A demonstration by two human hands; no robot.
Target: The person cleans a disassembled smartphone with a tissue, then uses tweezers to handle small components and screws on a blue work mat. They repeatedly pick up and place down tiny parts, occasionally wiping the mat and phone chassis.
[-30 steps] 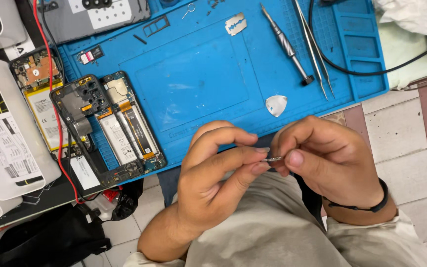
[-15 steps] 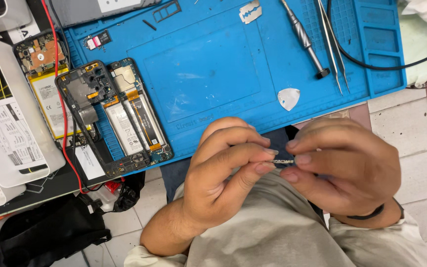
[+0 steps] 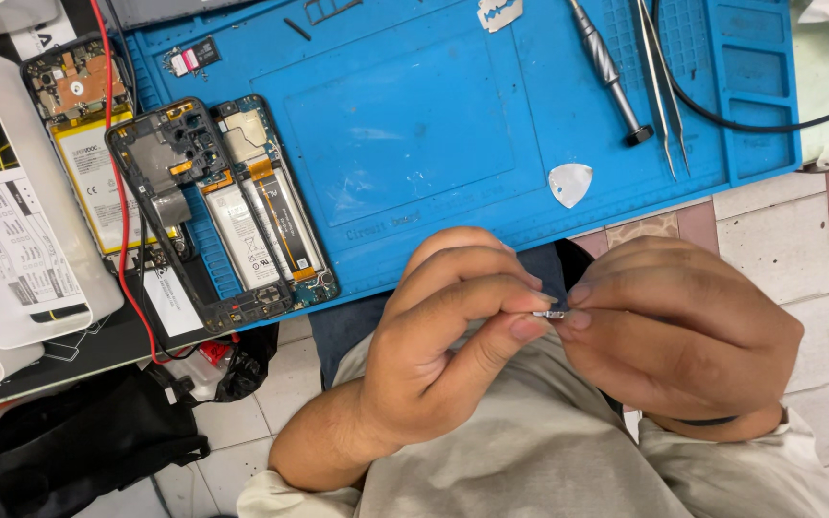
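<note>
Metal glints between your two hands: a tiny silver part (image 3: 551, 314), too small to name with any certainty, though it may be a small tray or bracket from the phone. Your left hand (image 3: 443, 355) pinches its left end between thumb and forefinger, and your right hand (image 3: 674, 336) pinches the other end the same way, so both grips are closed on the same piece. It lies with its long axis running left to right, straight across the gap between your fingertips, and neither hand is nearer than the other; they meet on it.

You hold it over your lap, just off the near edge of the blue silicone work mat (image 3: 405, 125), not above it. On the mat, well to your left, lies the opened phone (image 3: 261, 221) with its black mid-frame (image 3: 170, 173) tilted over it. A white triangular pick (image 3: 569, 183) sits near the mat's edge just beyond your hands, with a screwdriver (image 3: 606, 67) and tweezers (image 3: 664, 86) farther back on the right.
</note>
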